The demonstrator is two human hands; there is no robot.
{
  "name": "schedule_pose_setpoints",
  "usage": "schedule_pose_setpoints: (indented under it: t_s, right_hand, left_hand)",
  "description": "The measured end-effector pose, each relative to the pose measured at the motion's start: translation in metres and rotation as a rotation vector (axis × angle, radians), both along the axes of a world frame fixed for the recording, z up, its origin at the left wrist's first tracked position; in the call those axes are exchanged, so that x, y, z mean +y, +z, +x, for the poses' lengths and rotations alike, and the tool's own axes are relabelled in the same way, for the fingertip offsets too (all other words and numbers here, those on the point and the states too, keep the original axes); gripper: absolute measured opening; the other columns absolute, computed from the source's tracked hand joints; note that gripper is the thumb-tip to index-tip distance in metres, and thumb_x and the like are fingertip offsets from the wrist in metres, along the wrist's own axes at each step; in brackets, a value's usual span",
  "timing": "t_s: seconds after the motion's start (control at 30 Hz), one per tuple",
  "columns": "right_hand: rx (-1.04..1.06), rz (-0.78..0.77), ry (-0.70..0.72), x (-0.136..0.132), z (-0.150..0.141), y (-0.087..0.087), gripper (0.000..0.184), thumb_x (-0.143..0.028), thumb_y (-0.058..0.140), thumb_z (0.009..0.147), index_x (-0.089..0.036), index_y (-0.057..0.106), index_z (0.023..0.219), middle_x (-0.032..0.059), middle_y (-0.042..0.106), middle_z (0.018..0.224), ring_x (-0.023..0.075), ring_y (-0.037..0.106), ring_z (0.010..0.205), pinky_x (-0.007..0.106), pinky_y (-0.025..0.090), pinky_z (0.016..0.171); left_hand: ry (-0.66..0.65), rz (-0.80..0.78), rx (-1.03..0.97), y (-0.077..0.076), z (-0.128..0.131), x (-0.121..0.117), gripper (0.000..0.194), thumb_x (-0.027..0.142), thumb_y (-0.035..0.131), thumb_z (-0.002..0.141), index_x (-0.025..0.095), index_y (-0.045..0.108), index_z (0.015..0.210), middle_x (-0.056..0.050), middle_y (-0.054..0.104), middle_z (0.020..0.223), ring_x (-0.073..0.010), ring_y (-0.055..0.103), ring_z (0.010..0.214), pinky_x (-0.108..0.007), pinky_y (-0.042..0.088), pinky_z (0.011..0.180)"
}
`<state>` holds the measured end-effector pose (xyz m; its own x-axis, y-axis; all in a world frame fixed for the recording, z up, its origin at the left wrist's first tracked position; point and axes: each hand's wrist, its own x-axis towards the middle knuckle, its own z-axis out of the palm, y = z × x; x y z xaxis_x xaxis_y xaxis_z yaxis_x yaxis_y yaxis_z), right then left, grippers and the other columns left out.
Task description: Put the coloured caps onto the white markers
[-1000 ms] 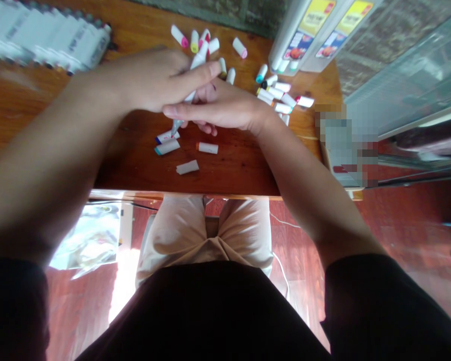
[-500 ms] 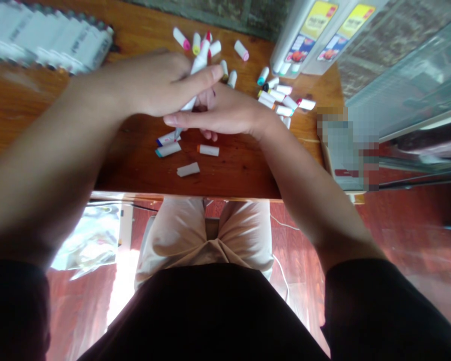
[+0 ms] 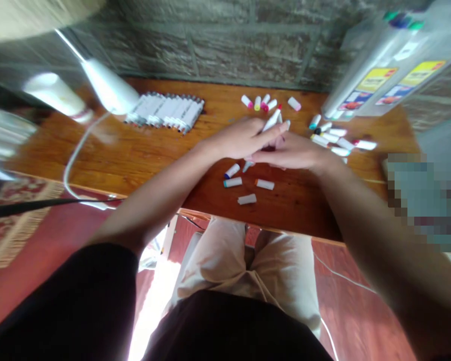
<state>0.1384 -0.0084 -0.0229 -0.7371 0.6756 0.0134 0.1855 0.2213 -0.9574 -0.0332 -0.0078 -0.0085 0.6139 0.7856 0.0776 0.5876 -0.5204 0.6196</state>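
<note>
A white marker (image 3: 272,121) with a red end slants between my hands, its tapered grey lower tip showing beneath them. My left hand (image 3: 250,138) is closed on the marker, thumb lying across it. From the other side my right hand (image 3: 298,151) is closed around its lower part, though its fingers are partly hidden. Just below the hands lie a blue-ended cap (image 3: 232,171), a teal-ended cap (image 3: 232,182), an orange-ended cap (image 3: 265,184) and a small white piece (image 3: 247,199).
Capped markers (image 3: 167,111) lie in a row at the left of the wooden table (image 3: 154,160). Several loose caps (image 3: 332,138) are scattered at right, others behind my hands. A tall grey marker case (image 3: 364,85) stands back right. At left are a lamp (image 3: 108,87), white cup (image 3: 56,95) and cable (image 3: 68,165).
The view has swung left and up, bringing the lamp, cup and brick wall into sight. Both hands keep hold of the marker between them.
</note>
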Motion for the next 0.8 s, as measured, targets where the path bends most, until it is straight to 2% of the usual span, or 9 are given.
schedule_pose_setpoints:
  t_s: [0.03,0.1,0.17,0.27,0.37,0.57,0.67,0.8]
  right_hand:
    - [-0.053,0.045,0.02,0.0,0.001,0.001,0.015,-0.026,0.075,0.087,-0.015,0.075,0.076,-0.0032,0.06,0.059,0.0085,0.051,0.059,0.022,0.036,0.053]
    - [-0.095,0.037,-0.013,-0.004,0.001,0.004,0.025,-0.037,0.073,0.089,-0.016,0.072,0.075,-0.0038,0.054,0.054,0.0086,0.044,0.05,0.025,0.03,0.047]
    - [-0.05,-0.095,-0.085,-0.008,0.001,0.006,0.033,-0.048,0.071,0.087,-0.016,0.069,0.077,-0.0052,0.05,0.053,0.0076,0.037,0.045,0.025,0.024,0.042]
    - [0.006,-0.29,-0.076,-0.011,-0.001,0.006,0.042,-0.057,0.076,0.08,-0.018,0.06,0.074,-0.0092,0.04,0.049,0.0056,0.028,0.042,0.023,0.017,0.04]
    - [0.017,-0.322,-0.071,-0.012,-0.002,0.004,0.05,-0.062,0.078,0.077,-0.019,0.054,0.071,-0.0103,0.036,0.049,0.0047,0.025,0.042,0.022,0.015,0.041]
    - [-0.006,-0.185,-0.086,-0.009,-0.003,0.002,0.066,-0.083,0.067,0.076,-0.02,0.05,0.069,-0.0086,0.037,0.049,0.0057,0.031,0.043,0.022,0.021,0.042]
    - [-0.039,-0.151,-0.076,-0.006,-0.002,-0.002,0.068,-0.085,0.063,0.079,-0.019,0.052,0.07,-0.0089,0.035,0.048,0.0054,0.029,0.042,0.022,0.019,0.041]
    - [-0.041,-0.203,-0.069,-0.003,0.0,-0.006,0.064,-0.081,0.063,0.083,-0.018,0.054,0.071,-0.0096,0.033,0.048,0.0049,0.026,0.041,0.022,0.016,0.04]
  left_hand:
    - [-0.015,-0.043,-0.044,-0.002,-0.001,0.002,0.067,0.061,0.029,0.107,0.018,0.078,0.093,-0.003,0.075,0.079,-0.0155,0.07,0.084,-0.024,0.05,0.08]
    - [-0.07,-0.142,-0.128,-0.002,-0.003,0.006,0.072,0.066,0.028,0.105,0.018,0.077,0.085,-0.003,0.071,0.068,-0.0151,0.068,0.072,-0.024,0.05,0.072]
    - [-0.112,-0.257,-0.202,-0.001,-0.003,0.008,0.076,0.07,0.026,0.104,0.019,0.075,0.076,-0.003,0.067,0.06,-0.0148,0.064,0.062,-0.026,0.049,0.067]
    - [-0.113,-0.346,-0.256,0.0,-0.002,0.009,0.077,0.072,0.027,0.102,0.019,0.071,0.069,-0.003,0.067,0.06,-0.0142,0.061,0.059,-0.026,0.049,0.065]
    - [-0.066,-0.338,-0.281,-0.004,-0.002,0.011,0.079,0.079,0.027,0.098,0.019,0.067,0.064,-0.002,0.062,0.056,-0.0152,0.059,0.06,-0.027,0.047,0.063]
    - [-0.097,-0.326,-0.301,-0.015,-0.001,0.018,0.075,0.08,0.029,0.096,0.018,0.064,0.07,-0.001,0.059,0.057,-0.0165,0.058,0.062,-0.028,0.045,0.061]
    - [-0.109,-0.281,-0.305,-0.016,-0.002,0.02,0.067,0.073,0.032,0.098,0.018,0.059,0.071,0.0,0.056,0.057,-0.015,0.055,0.06,-0.028,0.044,0.064]
    - [-0.144,-0.266,-0.276,-0.016,-0.003,0.021,0.067,0.068,0.028,0.101,0.018,0.058,0.071,0.0,0.053,0.056,-0.014,0.053,0.059,-0.028,0.042,0.064]
